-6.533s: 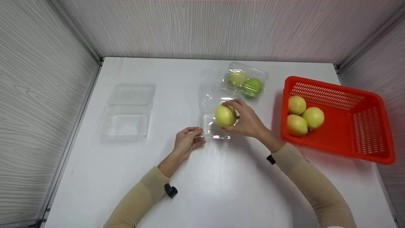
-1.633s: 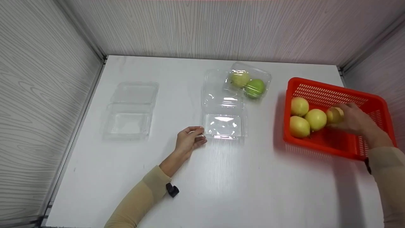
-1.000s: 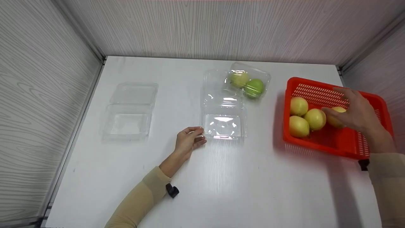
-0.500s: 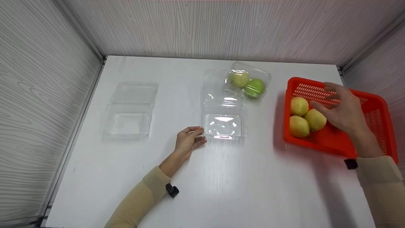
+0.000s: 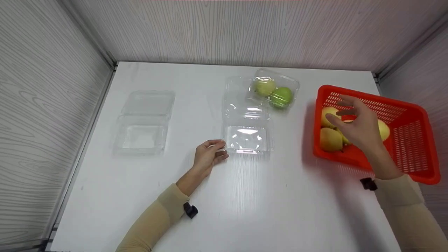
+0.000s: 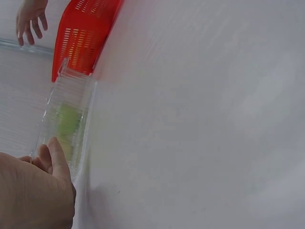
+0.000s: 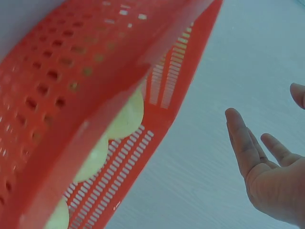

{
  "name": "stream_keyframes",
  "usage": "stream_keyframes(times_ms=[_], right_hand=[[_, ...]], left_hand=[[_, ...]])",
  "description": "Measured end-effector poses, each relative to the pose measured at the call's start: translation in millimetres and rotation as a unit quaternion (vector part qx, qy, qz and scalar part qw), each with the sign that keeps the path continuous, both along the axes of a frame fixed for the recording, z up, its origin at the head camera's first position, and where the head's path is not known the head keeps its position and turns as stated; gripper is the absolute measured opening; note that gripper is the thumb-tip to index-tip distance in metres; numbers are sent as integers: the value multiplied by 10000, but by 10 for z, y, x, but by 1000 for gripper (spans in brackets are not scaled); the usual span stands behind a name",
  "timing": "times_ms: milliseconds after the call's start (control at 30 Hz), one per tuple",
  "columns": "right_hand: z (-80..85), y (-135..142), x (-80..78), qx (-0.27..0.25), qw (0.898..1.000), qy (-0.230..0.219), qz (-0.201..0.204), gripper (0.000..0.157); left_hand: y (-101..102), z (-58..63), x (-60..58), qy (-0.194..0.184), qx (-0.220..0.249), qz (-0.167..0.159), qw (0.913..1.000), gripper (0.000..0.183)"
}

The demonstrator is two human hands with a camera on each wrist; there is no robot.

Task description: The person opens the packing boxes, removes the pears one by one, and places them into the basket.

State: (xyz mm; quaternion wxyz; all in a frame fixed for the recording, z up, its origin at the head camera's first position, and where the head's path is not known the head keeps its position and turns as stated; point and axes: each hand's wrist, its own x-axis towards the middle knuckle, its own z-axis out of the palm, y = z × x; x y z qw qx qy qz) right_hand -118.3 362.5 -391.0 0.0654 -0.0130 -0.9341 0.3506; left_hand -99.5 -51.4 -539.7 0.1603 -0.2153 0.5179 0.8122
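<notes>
My left hand (image 5: 207,155) pinches the front left corner of an open clear plastic clamshell container (image 5: 246,140) in the middle of the table. Nothing lies in that container. Over the red basket (image 5: 413,150) on the right, my right hand (image 5: 360,126) hovers with spread fingers, holding nothing. Round yellow fruits, like pears or apples (image 5: 330,140), lie in the basket's left part. Another yellow fruit (image 5: 384,130) shows just right of the hand, which partly covers the group. In the right wrist view, the right hand (image 7: 279,181) appears beyond the basket's rim.
Behind the middle container, its raised lid overlaps a clear plastic container (image 5: 295,84) with a yellowish fruit (image 5: 264,86) and a green one (image 5: 281,97). A second open clear container (image 5: 141,136) stands on the left. Wood-grain panels (image 5: 210,31) wall in the table.
The yellow fruit that my right hand held over the middle container is now in the basket, let go. That hand has since risen and moved left above the basket. The left hand stays put.
</notes>
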Motion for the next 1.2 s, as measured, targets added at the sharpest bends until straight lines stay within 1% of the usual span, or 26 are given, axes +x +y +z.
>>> stream_keyframes(times_ms=[133,267,367,500,633,800,1000,1200], right_hand=[[-41,-109,0,-408,9991,-44,42,62],[-101,-232,4,-918,9952,-331,-26,59],[-158,-351,24,-1098,9922,-588,-93,58],[-241,-525,49,-1268,9887,-792,-126,58],[-345,-676,75,-1557,9840,-863,26,59],[-495,-849,106,-2049,9737,-978,199,55],[-703,-997,116,-2370,9631,-1233,308,51],[-890,-1073,80,-2962,9450,-1371,215,52]], left_hand=[[7,1,3,14,-45,6,10000,14],[7,-1,3,5,-100,-4,10000,15],[1,-4,-1,-6,-141,-9,9999,16],[-1,-3,-4,-3,-148,8,9999,16],[-3,-5,-2,8,-184,-37,9998,16],[-12,-11,3,36,-174,-115,9998,17],[-16,6,13,48,-54,-115,9999,14],[-12,13,14,32,-118,-123,9998,16]])
